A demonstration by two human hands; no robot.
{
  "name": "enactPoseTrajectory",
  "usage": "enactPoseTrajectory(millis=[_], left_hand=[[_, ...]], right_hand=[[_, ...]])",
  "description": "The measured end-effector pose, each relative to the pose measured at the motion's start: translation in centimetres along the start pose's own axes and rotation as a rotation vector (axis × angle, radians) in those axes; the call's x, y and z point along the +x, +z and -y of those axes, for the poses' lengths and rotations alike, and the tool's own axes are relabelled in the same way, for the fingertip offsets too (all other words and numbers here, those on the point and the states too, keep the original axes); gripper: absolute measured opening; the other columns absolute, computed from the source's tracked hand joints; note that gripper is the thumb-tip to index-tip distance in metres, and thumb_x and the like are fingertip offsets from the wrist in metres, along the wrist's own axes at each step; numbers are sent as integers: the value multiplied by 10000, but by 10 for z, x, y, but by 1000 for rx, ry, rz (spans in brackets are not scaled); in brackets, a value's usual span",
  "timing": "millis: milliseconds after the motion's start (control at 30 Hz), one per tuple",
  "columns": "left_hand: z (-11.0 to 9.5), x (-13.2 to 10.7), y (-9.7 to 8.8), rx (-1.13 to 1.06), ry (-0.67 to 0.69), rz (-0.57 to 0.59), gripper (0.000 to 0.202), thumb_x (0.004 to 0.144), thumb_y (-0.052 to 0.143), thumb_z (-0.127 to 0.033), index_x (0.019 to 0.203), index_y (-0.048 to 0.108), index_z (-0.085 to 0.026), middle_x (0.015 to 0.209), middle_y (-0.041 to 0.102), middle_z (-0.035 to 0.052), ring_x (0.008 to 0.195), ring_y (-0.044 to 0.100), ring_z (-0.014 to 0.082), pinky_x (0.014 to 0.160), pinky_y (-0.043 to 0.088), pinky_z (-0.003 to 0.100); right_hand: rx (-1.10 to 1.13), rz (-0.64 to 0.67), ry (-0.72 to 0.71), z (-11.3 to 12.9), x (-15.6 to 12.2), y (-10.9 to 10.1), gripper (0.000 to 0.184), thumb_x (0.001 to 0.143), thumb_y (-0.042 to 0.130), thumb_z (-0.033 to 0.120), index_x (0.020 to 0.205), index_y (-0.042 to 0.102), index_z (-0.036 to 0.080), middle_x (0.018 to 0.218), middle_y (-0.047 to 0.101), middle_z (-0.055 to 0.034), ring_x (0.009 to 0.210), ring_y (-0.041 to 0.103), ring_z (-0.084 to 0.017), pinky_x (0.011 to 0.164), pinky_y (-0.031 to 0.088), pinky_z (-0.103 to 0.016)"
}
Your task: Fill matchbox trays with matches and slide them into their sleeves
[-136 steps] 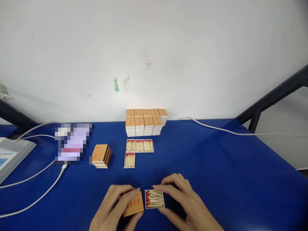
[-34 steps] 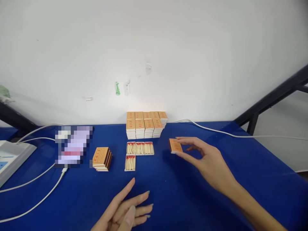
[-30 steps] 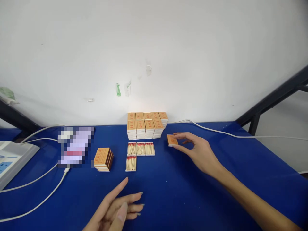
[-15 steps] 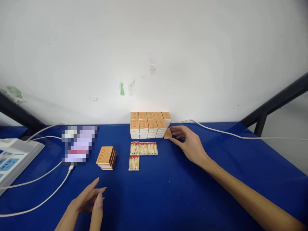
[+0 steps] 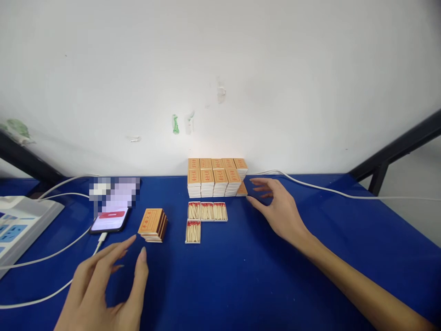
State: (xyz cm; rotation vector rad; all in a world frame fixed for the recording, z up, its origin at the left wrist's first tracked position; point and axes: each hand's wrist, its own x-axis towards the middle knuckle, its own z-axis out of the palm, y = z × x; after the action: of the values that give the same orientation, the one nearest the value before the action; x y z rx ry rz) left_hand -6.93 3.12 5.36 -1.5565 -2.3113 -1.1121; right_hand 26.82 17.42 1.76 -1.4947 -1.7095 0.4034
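Note:
My left hand (image 5: pixel 106 280) is open in front of the small stack of matchboxes (image 5: pixel 152 225), thumb and fingers apart, not touching it. My right hand (image 5: pixel 275 207) is open beside a single matchbox (image 5: pixel 242 189) that lies flat at the right end of the front row of stacked matchboxes (image 5: pixel 213 184); part of that box is hidden behind the row. Between the hands lie open trays of red-tipped matches: three side by side (image 5: pixel 207 212) and one tray (image 5: pixel 193 231) in front of the leftmost.
A phone (image 5: pixel 113 216), partly blurred out, lies at the left with a white charging cable (image 5: pixel 102 239). At the far left edge is a white power strip (image 5: pixel 31 220). Another white cable (image 5: pixel 317 191) runs along the wall at the right. Black frame bars (image 5: pixel 396 161) slope at both sides.
My left hand has moved forward and spread wider, toward the small stack. My right hand has drawn back slightly to the right from the single matchbox, which stays beside the front row.

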Motion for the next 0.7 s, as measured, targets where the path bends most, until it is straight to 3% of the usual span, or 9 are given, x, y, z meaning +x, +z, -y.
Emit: enactPoseTrajectory(millis=[67, 167, 267, 367, 467, 533, 633, 700], left_hand=[[-9, 7, 5, 44, -2, 15, 400, 1073, 587, -613, 1338, 732, -351, 1314, 747, 18, 1008, 759, 267, 745, 541, 407], [-17, 14, 10, 91, -14, 9, 407, 1047, 602, -632, 1319, 739, -362, 1335, 785, 9, 1135, 803, 318, 928, 616, 483], [-16, 19, 13, 88, 19, -17, 457, 1057, 589, -663, 1315, 748, -321, 1358, 796, 51, 1276, 773, 378, 1058, 615, 563], [-9, 23, 16, 59, 23, 90, 671, 1021, 550, -796, 1344, 760, -247, 1338, 789, 158, 1282, 742, 485, 1004, 601, 682], [-3, 26, 16, 70, -55, 163, 681, 991, 559, -836, 1329, 779, -287, 1168, 832, 123, 856, 784, 371, 873, 617, 646], [-3, 24, 15, 83, -70, 148, 601, 985, 589, -821, 1266, 798, -334, 1087, 849, 76, 712, 745, 321, 805, 623, 609], [-7, 12, 9, 83, -1, 26, 478, 1023, 632, -721, 1308, 776, -365, 1187, 847, 49, 857, 799, 334, 756, 624, 522], [-9, 0, 3, 23, 50, -88, 462, 1040, 700, -582, 1455, 708, -377, 1319, 821, 36, 1060, 811, 325, 909, 634, 509]], right_hand=[[-26, -30, -11, 16, -16, -1, 337, 1047, 733, 342, 1368, 702, 243, 1289, 695, -106, 1111, 726, -279, 969, 633, -509], [-30, 61, -57, 41, -40, 3, 212, 1076, 679, 334, 1272, 736, 279, 1232, 689, -73, 1068, 736, -245, 963, 645, -462], [-28, 199, -82, 58, -50, 12, 302, 1075, 700, 345, 1374, 705, 303, 1247, 687, -62, 1042, 745, -224, 919, 668, -416], [-37, 289, -82, 62, -44, 20, 471, 1051, 751, 382, 1501, 648, 291, 1280, 681, -86, 1040, 741, -247, 901, 679, -449], [-42, 344, -76, 59, -31, 26, 487, 1040, 770, 388, 1498, 660, 267, 1279, 682, -104, 1052, 728, -269, 931, 672, -497], [-39, 372, -69, 55, -25, 27, 440, 1046, 763, 390, 1459, 683, 264, 1265, 682, -103, 1051, 720, -268, 939, 669, -504], [-33, 409, -51, 51, -22, 21, 400, 1052, 758, 405, 1429, 702, 282, 1243, 675, -91, 1037, 713, -256, 940, 667, -493], [-29, 443, -35, 50, -25, 11, 395, 1051, 762, 416, 1426, 713, 302, 1206, 671, -73, 1011, 710, -245, 927, 668, -475]])
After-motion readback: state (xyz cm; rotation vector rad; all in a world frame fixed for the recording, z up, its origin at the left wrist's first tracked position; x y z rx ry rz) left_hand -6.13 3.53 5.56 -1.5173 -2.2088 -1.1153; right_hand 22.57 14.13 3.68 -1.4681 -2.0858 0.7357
